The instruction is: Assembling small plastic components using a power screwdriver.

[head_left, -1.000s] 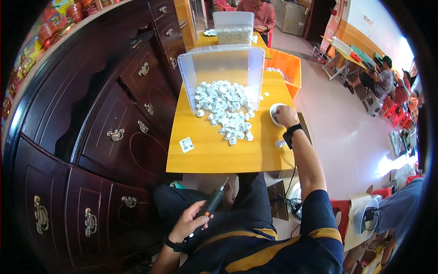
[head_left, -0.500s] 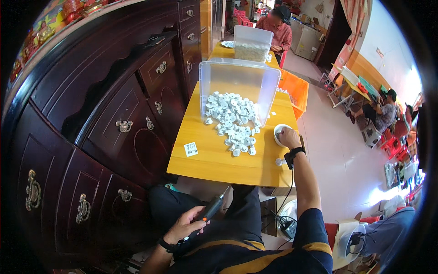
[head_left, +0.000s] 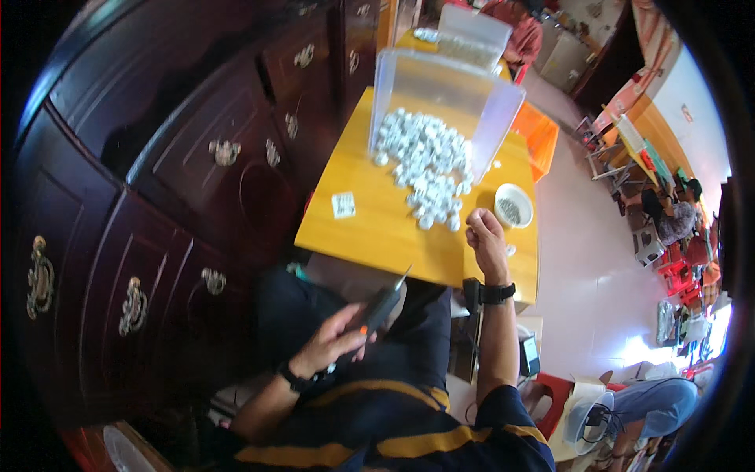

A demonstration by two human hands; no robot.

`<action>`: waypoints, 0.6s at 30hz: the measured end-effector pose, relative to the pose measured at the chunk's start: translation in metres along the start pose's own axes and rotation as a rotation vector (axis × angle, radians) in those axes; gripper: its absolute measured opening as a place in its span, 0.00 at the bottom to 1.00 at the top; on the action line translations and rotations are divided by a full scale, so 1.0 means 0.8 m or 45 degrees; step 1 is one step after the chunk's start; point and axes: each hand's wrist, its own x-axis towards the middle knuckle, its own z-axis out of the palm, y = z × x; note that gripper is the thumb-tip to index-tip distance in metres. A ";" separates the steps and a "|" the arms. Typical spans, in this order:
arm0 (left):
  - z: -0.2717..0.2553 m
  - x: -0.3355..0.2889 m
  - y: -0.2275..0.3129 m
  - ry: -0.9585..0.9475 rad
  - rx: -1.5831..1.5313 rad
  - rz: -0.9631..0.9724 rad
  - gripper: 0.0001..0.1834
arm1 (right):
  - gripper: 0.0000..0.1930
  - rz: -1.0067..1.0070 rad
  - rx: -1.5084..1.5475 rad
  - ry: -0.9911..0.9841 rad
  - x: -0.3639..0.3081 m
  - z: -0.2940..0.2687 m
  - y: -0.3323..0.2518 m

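Note:
My left hand (head_left: 329,346) is wrapped round a dark electric screwdriver (head_left: 381,305) with an orange button, held over my lap. Its thin bit points up toward the table edge. Above the front right part of the yellow table (head_left: 377,242), my right hand (head_left: 486,236) has its fingers pinched together; whatever is between them is too small to make out. Just beyond it stands a white bowl (head_left: 527,212) with many small grey metal pieces (head_left: 509,210). A heap of small white plastic parts (head_left: 425,161) spills from a clear plastic bin (head_left: 495,118) lying on its side.
A white printed card (head_left: 344,205) lies at the table's left. Dark wooden cabinets (head_left: 204,189) line the left side. An orange crate (head_left: 541,134) stands beyond the table's right edge. A person in a red shirt (head_left: 525,35) sits at the far end, near another clear bin (head_left: 472,39).
My right hand has come out of the bowl and moved left toward me, fingers pinched. The screwdriver stays in my left hand. The whole view has tilted and shifted.

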 end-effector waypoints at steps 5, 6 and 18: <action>0.007 0.028 -0.002 -0.007 -0.028 0.026 0.26 | 0.03 0.188 0.220 -0.089 -0.039 0.043 0.055; 0.010 0.030 -0.001 0.000 -0.036 0.028 0.25 | 0.03 0.205 0.281 -0.126 -0.042 0.047 0.064; 0.020 0.038 -0.018 0.087 0.056 -0.042 0.22 | 0.03 0.235 0.411 -0.197 -0.067 0.060 0.054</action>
